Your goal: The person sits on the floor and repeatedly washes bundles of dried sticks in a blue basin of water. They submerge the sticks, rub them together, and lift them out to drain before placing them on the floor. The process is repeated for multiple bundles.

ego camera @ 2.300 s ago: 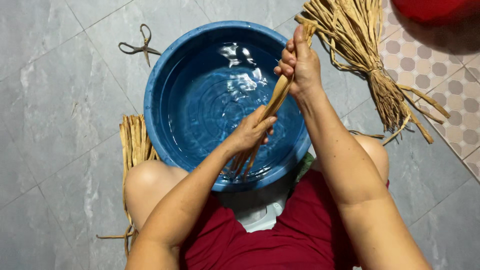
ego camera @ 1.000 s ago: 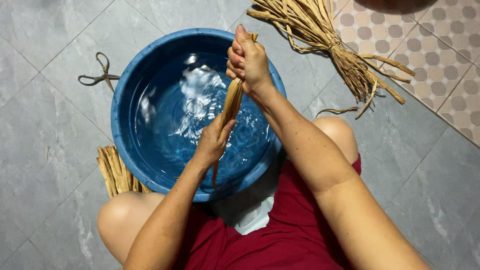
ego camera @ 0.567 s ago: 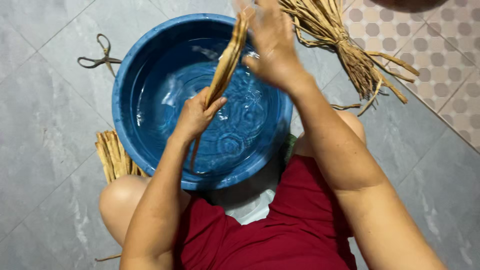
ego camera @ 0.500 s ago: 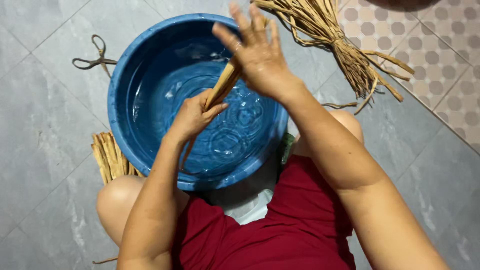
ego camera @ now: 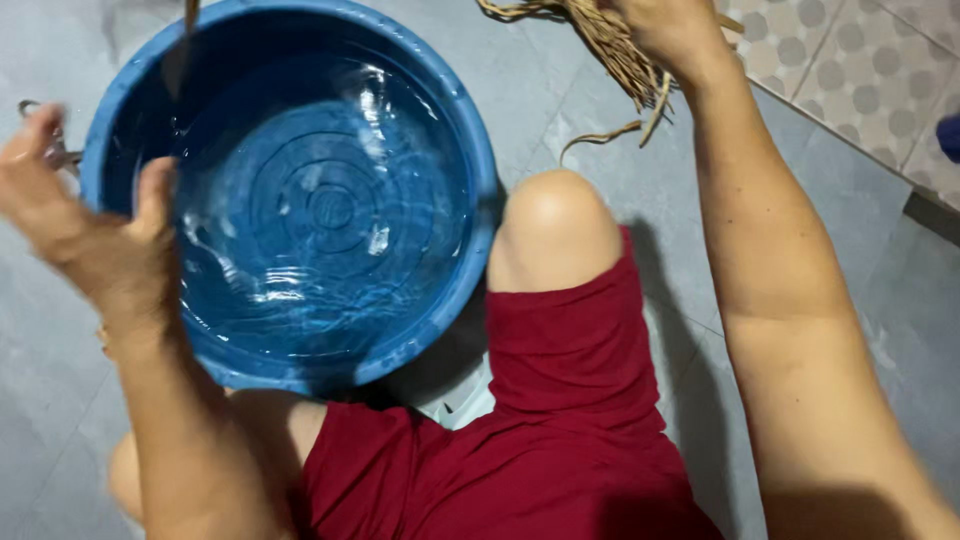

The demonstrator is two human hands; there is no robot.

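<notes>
Our left hand point(ego camera: 90, 235) hangs over the blue basin point(ego camera: 470, 150) rim, fingers point(ego camera: 155, 200) loosely spread, holding nothing we can see. Blurred view, so a thin strand near the thumb can't be ruled out. Right of them: clear rippling water. Our right hand point(ego camera: 675, 30) sits on the dried straw bundle point(ego camera: 610, 50) on the floor; finger state can't be told, cropped. Grip strands near their ends. Straw looks tan, stiff, frayed.
</notes>
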